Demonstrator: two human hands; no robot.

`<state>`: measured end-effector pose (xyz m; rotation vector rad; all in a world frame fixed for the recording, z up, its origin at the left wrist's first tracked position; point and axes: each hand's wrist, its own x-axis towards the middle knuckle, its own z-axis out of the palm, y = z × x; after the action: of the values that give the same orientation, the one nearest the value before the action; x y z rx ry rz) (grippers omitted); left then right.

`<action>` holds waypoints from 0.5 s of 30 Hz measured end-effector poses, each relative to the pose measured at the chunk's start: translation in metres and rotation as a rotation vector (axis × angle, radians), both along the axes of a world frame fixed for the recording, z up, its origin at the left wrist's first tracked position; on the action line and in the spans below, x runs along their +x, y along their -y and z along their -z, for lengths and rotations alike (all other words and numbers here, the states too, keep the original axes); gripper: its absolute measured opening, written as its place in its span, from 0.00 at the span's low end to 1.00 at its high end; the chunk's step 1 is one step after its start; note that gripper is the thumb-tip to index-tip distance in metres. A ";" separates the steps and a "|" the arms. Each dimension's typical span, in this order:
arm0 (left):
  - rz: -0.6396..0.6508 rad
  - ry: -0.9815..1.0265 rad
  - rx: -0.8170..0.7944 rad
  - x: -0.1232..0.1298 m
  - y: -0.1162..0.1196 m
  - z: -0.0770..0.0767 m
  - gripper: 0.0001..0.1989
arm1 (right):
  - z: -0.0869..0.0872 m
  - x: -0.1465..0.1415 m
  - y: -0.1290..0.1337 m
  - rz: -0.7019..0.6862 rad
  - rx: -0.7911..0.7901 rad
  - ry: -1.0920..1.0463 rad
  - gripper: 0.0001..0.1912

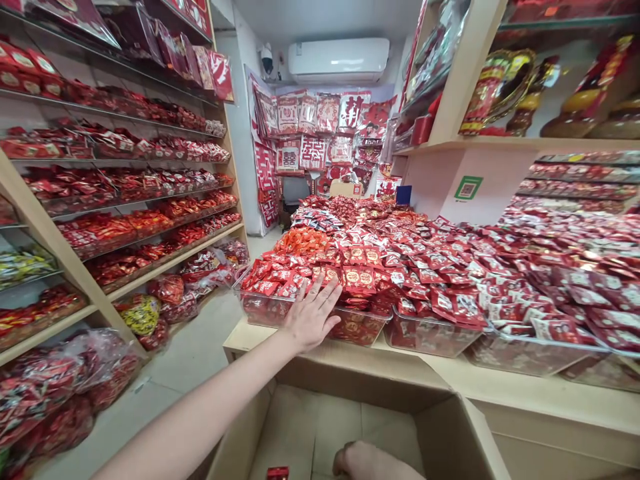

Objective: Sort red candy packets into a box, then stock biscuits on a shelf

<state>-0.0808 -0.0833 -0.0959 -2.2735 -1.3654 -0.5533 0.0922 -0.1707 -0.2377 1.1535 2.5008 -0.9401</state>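
My left hand (314,312) lies with its fingers spread over red candy packets (356,277) with gold print, at the front of a clear plastic bin (357,325). Below it, an open cardboard box (390,377) stands against the display counter. My right hand (367,459) is down inside that box at the bottom edge of the view. Its fingers are curled closed, and whatever they may hold is hidden. A small red packet (278,473) shows in the box, left of my right hand.
More clear bins (430,332) of red packets run along the counter (530,390) to the right. Glass shelves (145,190) full of packets line the left wall, with plastic bags (90,377) of packets on the floor below. A white pillar (465,183) rises behind the bins.
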 end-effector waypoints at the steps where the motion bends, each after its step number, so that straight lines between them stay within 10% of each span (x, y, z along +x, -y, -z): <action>1: -0.026 -0.025 0.008 0.002 -0.006 0.001 0.28 | -0.003 0.005 0.000 0.033 0.019 0.011 0.19; 15: -0.168 0.009 -0.010 0.007 -0.026 0.002 0.28 | 0.006 0.004 -0.014 0.121 0.015 0.140 0.21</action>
<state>-0.0734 -0.0568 -0.0979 -2.1401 -1.5491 -0.5015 0.0965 -0.1568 -0.2439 1.3391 2.3541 -0.8394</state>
